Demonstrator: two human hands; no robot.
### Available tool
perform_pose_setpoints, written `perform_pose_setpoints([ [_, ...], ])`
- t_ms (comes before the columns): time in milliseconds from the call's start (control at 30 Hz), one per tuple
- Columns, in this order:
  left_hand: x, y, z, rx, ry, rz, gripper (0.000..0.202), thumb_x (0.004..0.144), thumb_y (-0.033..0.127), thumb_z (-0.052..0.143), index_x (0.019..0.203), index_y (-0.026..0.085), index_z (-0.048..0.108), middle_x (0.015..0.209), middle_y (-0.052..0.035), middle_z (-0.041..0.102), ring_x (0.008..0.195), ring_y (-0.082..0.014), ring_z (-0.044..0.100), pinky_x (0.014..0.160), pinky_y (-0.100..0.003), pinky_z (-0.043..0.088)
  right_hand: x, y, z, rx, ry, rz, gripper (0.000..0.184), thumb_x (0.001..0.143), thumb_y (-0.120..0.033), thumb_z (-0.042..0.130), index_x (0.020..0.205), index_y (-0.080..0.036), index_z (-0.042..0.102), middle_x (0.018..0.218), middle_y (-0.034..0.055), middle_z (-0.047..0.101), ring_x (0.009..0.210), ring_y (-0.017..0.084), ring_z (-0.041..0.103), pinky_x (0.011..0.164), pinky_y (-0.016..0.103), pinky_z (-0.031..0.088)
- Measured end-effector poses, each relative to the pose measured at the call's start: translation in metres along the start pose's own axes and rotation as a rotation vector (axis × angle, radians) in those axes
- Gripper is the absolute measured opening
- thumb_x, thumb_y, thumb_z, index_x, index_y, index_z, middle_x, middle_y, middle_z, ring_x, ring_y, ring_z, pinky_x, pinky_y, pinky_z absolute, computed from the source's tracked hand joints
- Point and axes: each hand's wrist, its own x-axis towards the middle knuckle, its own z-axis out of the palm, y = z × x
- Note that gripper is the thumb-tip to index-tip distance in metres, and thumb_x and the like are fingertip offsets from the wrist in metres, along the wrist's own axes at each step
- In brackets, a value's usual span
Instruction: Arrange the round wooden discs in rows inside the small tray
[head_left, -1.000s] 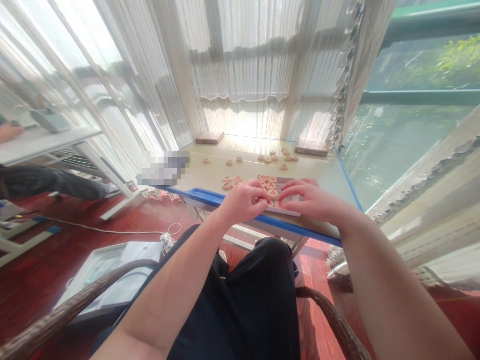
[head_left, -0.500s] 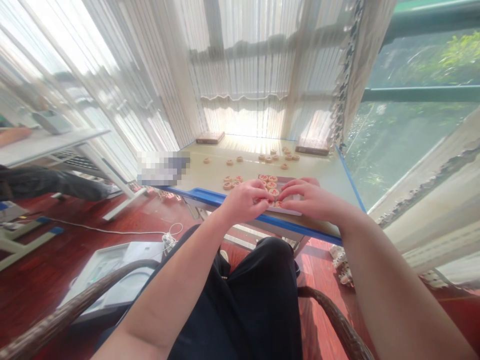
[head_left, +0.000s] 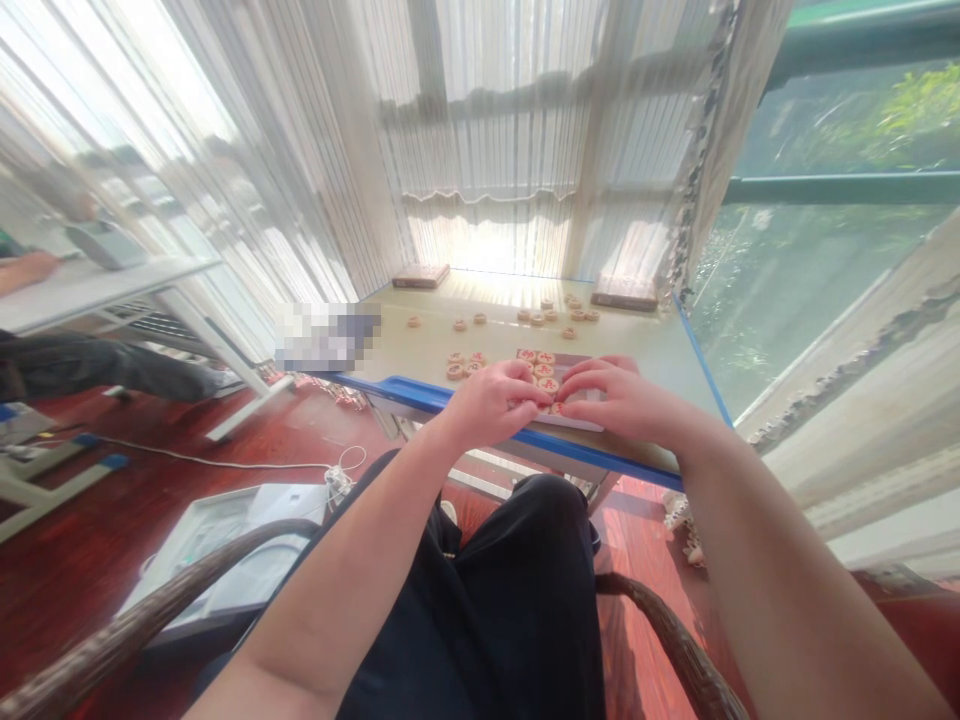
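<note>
My left hand [head_left: 491,400] and my right hand [head_left: 619,397] rest side by side at the near edge of a pale table [head_left: 660,345], fingers curled down onto round wooden chess pieces [head_left: 544,372] with red characters lying in a shallow tray [head_left: 574,360]. Both hands' fingertips press on pieces near the tray's front; what each pinches is hidden by the fingers. More pieces [head_left: 461,362] lie loose left of the tray and several others [head_left: 555,312] farther back.
Two flat wooden boxes [head_left: 420,276] [head_left: 624,292] sit at the table's far edge by sheer curtains. A blue table rim [head_left: 420,395] runs in front. A wicker chair arm [head_left: 150,600], a white device [head_left: 225,540] on the floor and another person's arm [head_left: 26,268] are left.
Both hands stay almost still on the pieces in the tray; my left fingers have shifted slightly to the right. The view has barely moved.
</note>
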Motion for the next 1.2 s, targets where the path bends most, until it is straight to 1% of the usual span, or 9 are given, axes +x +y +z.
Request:
perform_pose_setpoints([
  [167,-0.0002,-0.0006,0.0003,0.017,-0.009,0.007,0.029,0.079,0.018,0.048,0.092,0.022,0.074,0.088,-0.0031,0.061,0.08,-0.0138,0.058,0.076,-0.026,0.047,0.0008,-0.0001,0.0015,0.0,0.012,-0.003,0.026,0.074,-0.045,0.056,0.085,-0.03,0.074,0.111,0.001,0.064,0.125,0.029,0.035,0.108,0.041,0.023],
  [267,-0.0001,-0.0001,0.0005,0.019,-0.006,0.005,0.028,0.079,0.018,0.048,0.09,0.022,0.074,0.086,-0.0029,0.06,0.079,-0.0138,0.057,0.075,-0.026,0.046,0.0031,0.0012,0.004,-0.015,0.033,-0.029,0.029,0.074,-0.049,0.055,0.084,-0.03,0.074,0.109,0.0017,0.065,0.122,0.03,0.038,0.108,0.043,0.023],
  [333,0.0001,0.0007,0.0003,0.019,-0.006,0.005,0.028,0.08,0.019,0.048,0.09,0.021,0.073,0.085,-0.0029,0.06,0.078,-0.0137,0.057,0.073,-0.026,0.046,0.0045,0.0017,0.0057,-0.022,0.048,-0.048,0.028,0.075,-0.048,0.054,0.083,-0.029,0.074,0.107,0.002,0.065,0.12,0.029,0.04,0.107,0.043,0.023],
  [500,0.0,0.003,-0.0007,0.024,-0.006,0.012,0.026,0.08,0.018,0.048,0.088,0.02,0.073,0.083,-0.003,0.059,0.078,-0.0138,0.056,0.074,-0.026,0.046,0.006,0.0018,0.008,-0.029,0.063,-0.048,0.027,0.075,-0.045,0.054,0.082,-0.029,0.074,0.106,0.0027,0.065,0.122,0.03,0.038,0.106,0.043,0.023],
  [1033,-0.0004,0.0051,-0.0011,0.045,-0.005,-0.031,0.025,0.08,0.02,0.049,0.088,0.021,0.072,0.088,-0.003,0.061,0.082,-0.0145,0.058,0.077,-0.026,0.047,0.0063,0.0013,0.0085,-0.032,0.064,-0.044,0.028,0.074,-0.047,0.055,0.083,-0.029,0.074,0.105,0.0018,0.065,0.121,0.029,0.039,0.107,0.041,0.023],
  [1200,-0.0007,0.005,0.0,0.055,0.011,-0.038,0.025,0.08,0.019,0.049,0.087,0.022,0.072,0.087,-0.0026,0.061,0.08,-0.0143,0.058,0.075,-0.026,0.047,0.0057,0.0003,0.0076,-0.023,0.066,-0.041,0.029,0.074,-0.047,0.054,0.083,-0.028,0.074,0.104,0.0026,0.065,0.121,0.029,0.039,0.106,0.041,0.023],
])
